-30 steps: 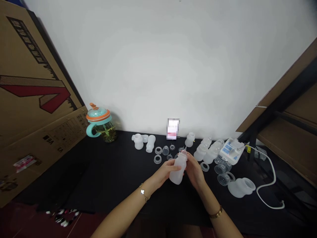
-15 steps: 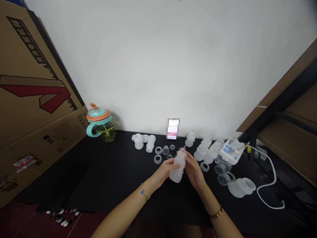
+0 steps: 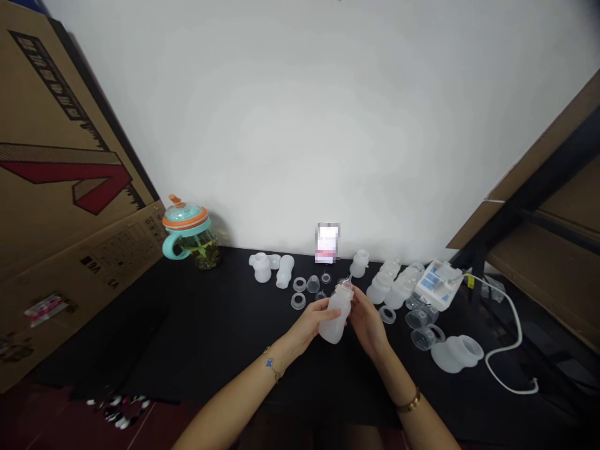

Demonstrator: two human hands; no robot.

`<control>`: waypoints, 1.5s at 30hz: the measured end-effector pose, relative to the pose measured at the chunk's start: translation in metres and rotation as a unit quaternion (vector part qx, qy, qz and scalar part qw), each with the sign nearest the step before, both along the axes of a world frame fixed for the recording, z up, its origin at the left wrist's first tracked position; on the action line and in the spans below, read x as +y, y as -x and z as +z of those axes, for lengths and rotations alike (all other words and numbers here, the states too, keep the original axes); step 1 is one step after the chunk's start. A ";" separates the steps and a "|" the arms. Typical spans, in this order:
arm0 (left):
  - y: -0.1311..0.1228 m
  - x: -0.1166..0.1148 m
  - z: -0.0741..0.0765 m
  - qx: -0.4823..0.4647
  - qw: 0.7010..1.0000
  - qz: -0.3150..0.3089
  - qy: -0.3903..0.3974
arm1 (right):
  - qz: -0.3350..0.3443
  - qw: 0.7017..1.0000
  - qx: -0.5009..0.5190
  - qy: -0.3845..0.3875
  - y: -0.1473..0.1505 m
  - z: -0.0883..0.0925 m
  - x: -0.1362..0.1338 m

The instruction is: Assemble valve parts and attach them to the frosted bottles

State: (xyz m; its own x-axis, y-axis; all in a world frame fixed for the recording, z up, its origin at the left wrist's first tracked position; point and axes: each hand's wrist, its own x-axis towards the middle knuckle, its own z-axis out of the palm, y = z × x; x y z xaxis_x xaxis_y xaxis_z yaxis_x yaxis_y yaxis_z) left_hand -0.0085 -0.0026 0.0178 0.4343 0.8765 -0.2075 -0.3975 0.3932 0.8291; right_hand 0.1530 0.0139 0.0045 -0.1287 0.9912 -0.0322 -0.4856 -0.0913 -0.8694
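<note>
A frosted white baby bottle [image 3: 334, 320] tilts over the black table, its clear nipple [image 3: 347, 282] pointing up and away from me. My left hand [image 3: 313, 322] is closed around the bottle's body, thumb across the front. With its fingers at the collar just below the nipple, my right hand [image 3: 365, 315] grips the bottle's neck from the right side. Beyond the hands lie loose ring collars [image 3: 299, 301], a clear dome cap [image 3: 313, 284] and a small nipple [image 3: 326, 277]. Another ring collar [image 3: 387, 314] rests right of my right hand.
Several frosted bottles [image 3: 380, 289] and clear caps [image 3: 424, 338] lie to the right, beside a white device [image 3: 439, 285] with a white cable [image 3: 519, 325]. A wide bottle [image 3: 457, 354] lies nearer. A handled jug [image 3: 191, 234] stands left, near a cardboard box [image 3: 70, 187]. A lit screen [image 3: 327, 244] leans on the wall.
Almost nothing differs. The bottle and both hands have shifted very slightly, with the grip unchanged.
</note>
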 end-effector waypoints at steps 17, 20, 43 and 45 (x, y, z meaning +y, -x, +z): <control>-0.001 -0.001 0.003 0.006 1.000 0.004 0.010 | 0.001 1.000 0.018 0.014 -0.002 0.003 -0.001; 0.000 -0.001 0.003 0.005 1.000 0.001 0.011 | 0.002 1.000 0.013 0.008 -0.002 0.004 -0.001; -0.003 0.003 -0.011 0.032 0.999 0.008 -0.019 | 0.007 1.000 0.011 -0.016 0.000 0.005 -0.003; -0.003 0.003 -0.010 0.030 0.999 0.009 -0.016 | 0.007 1.000 0.011 -0.014 0.000 0.005 -0.003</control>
